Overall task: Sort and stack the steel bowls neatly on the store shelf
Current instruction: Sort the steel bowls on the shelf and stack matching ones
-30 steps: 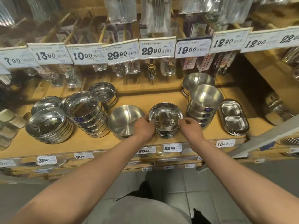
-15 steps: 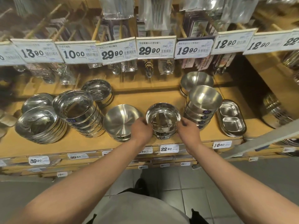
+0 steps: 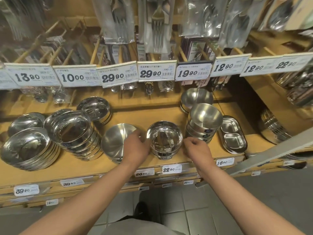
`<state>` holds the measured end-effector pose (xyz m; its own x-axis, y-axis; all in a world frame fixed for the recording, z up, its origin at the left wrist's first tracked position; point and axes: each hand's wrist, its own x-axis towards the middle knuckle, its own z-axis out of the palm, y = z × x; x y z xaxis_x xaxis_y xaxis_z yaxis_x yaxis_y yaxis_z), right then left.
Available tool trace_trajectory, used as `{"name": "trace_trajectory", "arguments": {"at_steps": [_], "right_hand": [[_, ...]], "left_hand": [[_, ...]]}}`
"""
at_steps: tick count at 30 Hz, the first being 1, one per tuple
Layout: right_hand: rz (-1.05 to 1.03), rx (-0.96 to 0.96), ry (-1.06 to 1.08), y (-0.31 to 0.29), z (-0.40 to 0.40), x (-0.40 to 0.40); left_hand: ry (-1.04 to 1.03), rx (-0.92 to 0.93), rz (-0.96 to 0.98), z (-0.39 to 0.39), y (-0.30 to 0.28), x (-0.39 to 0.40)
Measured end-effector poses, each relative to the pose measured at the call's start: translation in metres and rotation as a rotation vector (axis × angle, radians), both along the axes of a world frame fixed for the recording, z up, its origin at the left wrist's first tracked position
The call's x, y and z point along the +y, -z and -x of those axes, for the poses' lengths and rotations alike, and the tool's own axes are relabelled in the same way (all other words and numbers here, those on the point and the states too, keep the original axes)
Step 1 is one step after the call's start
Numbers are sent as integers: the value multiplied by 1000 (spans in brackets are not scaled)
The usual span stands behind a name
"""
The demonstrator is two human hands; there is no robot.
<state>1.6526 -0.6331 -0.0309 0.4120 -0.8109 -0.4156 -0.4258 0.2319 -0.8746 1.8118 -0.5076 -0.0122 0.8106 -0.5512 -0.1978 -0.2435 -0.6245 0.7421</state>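
A short stack of shiny steel bowls (image 3: 164,139) stands near the front of the wooden shelf (image 3: 84,167). My left hand (image 3: 137,147) grips its left side, fingers curled against the rim. Just to the right of the stack's lower part is my right hand (image 3: 197,148), loosely curled, with a narrow gap to the bowls. A low stack of matte bowls (image 3: 115,141) sits behind my left hand. On the right rises a taller matte stack (image 3: 205,121), with another matte bowl pile (image 3: 196,97) behind it.
Left of centre stand a tall leaning stack of shiny bowls (image 3: 71,131), a smaller stack (image 3: 94,107) and wide bowl stacks (image 3: 25,148). Divided steel trays (image 3: 233,138) lie at the right. Price tags (image 3: 155,72) and hanging cutlery packs (image 3: 157,24) overhang the shelf.
My right hand has slipped down from the rim of the shiny stack and now sits just off its right side. The left hand stays on the stack, which has not moved.
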Motion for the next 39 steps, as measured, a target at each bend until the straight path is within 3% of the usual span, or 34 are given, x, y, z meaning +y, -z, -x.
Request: {"name": "trace_trajectory", "arguments": {"at_steps": [3,8,15,21,31,39], "right_hand": [[-41,-34,101,-15,31,-11],[-110,-92,382,-41,77,-51],[-46,-132,442,-53,77,-98],[-110,-196,377,-48,59,-151],[-91,-48,225,7,-5,-241],[-223,-49,110,42,-32,-268]], "left_hand": [[21,-6,139,-18,-24,1],[34,176,228,-41,-47,-25],[226,433,291,-47,-51,-66],[98,436,253,-50,-44,-114],[-113,440,248,-45,-14,-166],[-97,440,217,-36,-7,-171]]}}
